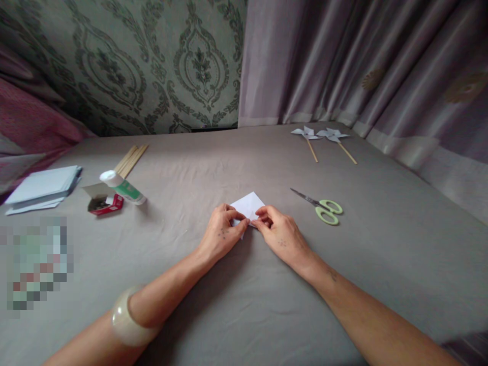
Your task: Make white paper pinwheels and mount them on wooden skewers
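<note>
A small folded piece of white paper [248, 206] lies on the grey cloth-covered surface [244, 305] in the middle of the view. My left hand [221, 234] pinches its near left edge with curled fingers. From the right, my right hand [278, 233] pinches the paper's near corner, and the fingertips of the two hands almost meet. The paper's far corner sticks out beyond both hands. A pale bangle [127, 317] sits on my left forearm.
Green-handled scissors [322, 207] lie right of my hands. Two paper pinwheels on sticks [322, 137] rest at the back right near the curtain. At the left are a glue bottle [124, 188], a small red box [102, 201], wooden sticks [131, 158] and a paper stack [43, 188].
</note>
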The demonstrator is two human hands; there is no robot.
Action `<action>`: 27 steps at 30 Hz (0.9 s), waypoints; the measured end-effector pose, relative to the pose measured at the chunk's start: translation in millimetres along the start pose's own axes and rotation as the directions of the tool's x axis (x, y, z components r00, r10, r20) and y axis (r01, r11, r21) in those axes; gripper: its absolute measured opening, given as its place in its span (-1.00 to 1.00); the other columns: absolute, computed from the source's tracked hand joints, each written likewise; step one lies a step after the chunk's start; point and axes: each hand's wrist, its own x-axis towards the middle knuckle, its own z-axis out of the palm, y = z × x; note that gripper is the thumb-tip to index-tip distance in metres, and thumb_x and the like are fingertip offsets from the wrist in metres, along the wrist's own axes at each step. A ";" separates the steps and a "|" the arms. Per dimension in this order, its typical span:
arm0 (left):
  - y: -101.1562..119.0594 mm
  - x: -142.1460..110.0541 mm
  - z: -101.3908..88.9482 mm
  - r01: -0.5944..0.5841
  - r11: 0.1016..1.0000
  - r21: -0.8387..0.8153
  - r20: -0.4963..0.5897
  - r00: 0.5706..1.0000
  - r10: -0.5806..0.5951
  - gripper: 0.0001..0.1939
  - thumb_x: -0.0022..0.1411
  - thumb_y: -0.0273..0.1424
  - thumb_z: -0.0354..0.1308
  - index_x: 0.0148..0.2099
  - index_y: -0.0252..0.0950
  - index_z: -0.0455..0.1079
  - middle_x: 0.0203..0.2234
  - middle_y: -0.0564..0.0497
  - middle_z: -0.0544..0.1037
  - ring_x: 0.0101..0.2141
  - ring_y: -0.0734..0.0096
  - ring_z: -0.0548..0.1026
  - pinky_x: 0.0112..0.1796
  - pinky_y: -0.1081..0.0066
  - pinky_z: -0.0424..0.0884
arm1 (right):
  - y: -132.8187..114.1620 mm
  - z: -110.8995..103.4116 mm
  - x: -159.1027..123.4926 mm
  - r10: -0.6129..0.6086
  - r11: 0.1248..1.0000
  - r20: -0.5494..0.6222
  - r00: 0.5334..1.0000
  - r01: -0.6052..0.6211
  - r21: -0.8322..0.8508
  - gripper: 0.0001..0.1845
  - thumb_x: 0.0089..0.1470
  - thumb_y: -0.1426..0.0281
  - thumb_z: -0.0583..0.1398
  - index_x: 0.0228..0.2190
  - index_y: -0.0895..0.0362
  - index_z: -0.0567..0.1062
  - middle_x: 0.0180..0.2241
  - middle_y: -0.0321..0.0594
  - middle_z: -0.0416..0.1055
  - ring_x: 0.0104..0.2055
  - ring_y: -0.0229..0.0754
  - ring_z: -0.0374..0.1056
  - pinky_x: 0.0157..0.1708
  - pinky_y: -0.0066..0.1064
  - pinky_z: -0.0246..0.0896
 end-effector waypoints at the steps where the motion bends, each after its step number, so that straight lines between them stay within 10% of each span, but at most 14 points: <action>1: 0.2 0.4 1.0 0.008 1.000 0.001 -0.008 1.000 -0.008 -0.84 0.11 -0.35 0.16 -0.38 -0.30 0.54 -0.39 -0.03 0.41 -0.38 0.41 0.38 -0.30 0.37 0.34 | 0.1 0.3 1.0 0.022 0.999 -0.002 1.000 -0.022 0.024 -0.83 0.04 0.41 0.23 -0.25 0.11 0.43 -0.36 -0.18 0.54 -0.32 -0.16 0.47 -0.31 -0.37 0.29; 27: 17.6 -0.1 7.7 0.103 0.988 0.111 -0.069 0.993 -0.096 -0.83 0.10 -0.43 0.10 -0.49 -0.34 0.44 -0.38 -0.08 0.40 -0.24 0.26 0.35 -0.13 0.22 0.31 | -0.9 -0.4 9.7 -0.016 1.000 0.005 1.000 0.016 0.016 -0.95 0.02 0.40 0.22 -0.40 0.11 0.50 -0.45 -0.24 0.52 -0.45 -0.25 0.38 -0.41 -0.43 0.21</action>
